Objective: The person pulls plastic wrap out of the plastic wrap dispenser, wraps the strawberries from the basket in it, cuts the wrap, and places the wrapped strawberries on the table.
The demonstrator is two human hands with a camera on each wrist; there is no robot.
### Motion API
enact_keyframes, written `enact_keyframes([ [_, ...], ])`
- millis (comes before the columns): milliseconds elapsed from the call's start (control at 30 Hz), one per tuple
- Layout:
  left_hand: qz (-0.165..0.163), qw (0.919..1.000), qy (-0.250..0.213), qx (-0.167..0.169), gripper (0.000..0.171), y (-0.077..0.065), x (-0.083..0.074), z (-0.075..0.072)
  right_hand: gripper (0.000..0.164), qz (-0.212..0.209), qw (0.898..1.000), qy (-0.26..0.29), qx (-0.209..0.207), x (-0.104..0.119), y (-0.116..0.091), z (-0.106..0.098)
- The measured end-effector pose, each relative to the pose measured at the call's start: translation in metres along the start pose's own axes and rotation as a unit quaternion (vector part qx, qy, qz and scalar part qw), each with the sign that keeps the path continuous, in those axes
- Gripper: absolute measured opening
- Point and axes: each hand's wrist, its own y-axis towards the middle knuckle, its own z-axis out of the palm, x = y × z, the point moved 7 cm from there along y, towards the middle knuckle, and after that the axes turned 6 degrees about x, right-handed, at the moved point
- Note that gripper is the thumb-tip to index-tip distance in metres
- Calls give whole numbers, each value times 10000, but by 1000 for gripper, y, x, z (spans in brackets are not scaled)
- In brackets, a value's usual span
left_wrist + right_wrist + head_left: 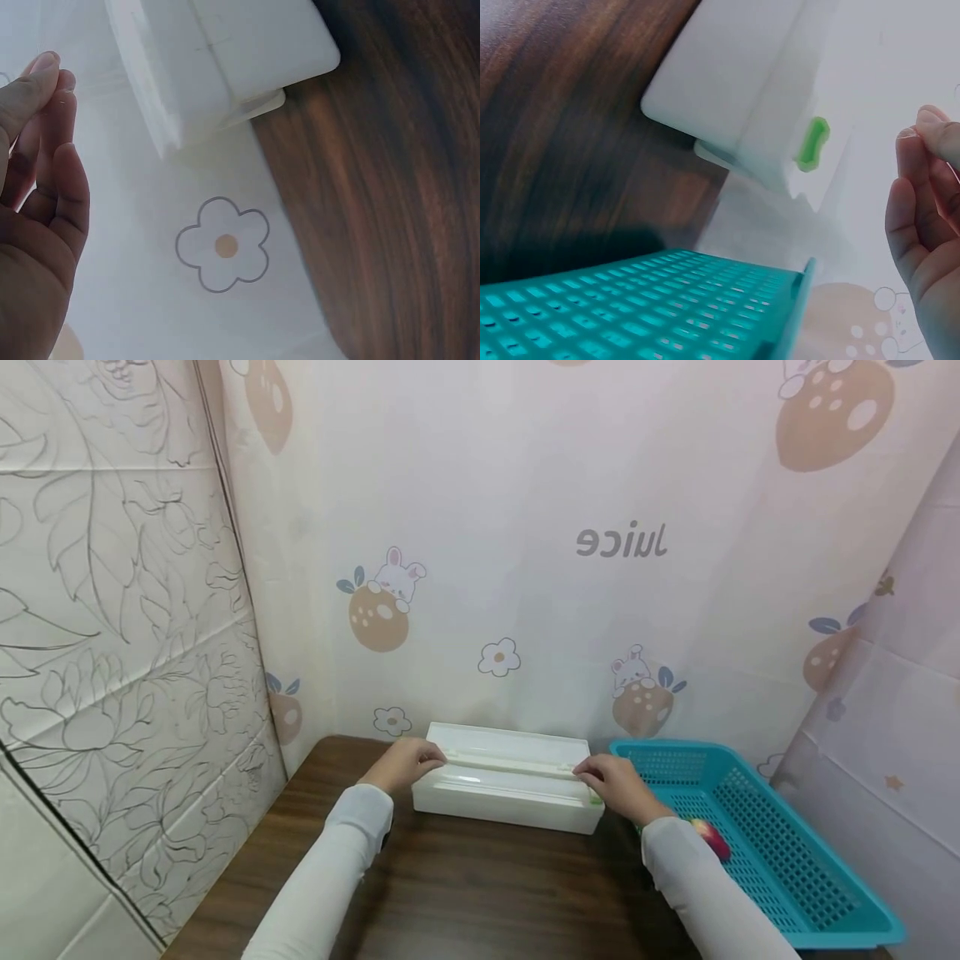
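Head view shows a white box [506, 806] at 6 o'clock, sitting on the dark wooden table [480, 893] close against the printed curtain [487, 602]. At the box's 9 o'clock end the left hand [402, 764] pinches clear film [94, 67] between thumb and fingertips; the wrist view shows that film running from the fingers to the box. At the 3 o'clock end, the right hand [618, 785] has thumb and index tip pressed together, pinching the film's other side, which shows only faintly. A green tab [812, 144] marks the box beside that hand. At 2 o'clock on the curtain, grey lettering [621, 539] reads "Juice" in mirror image. At 4 o'clock stands a teal basket [780, 835], a red-and-yellow fruit [712, 841] inside, partly behind the right sleeve [697, 877]
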Motion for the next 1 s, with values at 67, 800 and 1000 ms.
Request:
enact_keyframes([
  [67, -7, 10000, 1, -17, 10, -1, -4, -3, 8, -9, 10000, 20, -39, 1, -1, -4],
  [800, -104, 9994, -223, -251, 15, -10, -21, -23, 12, 142, 9997, 89, -158, 2, -9, -27],
  [1000, -158, 9995, -182, -192, 17, -12, -23, -26, 11, 63, 9997, 64, -215, 5, -10, -30],
])
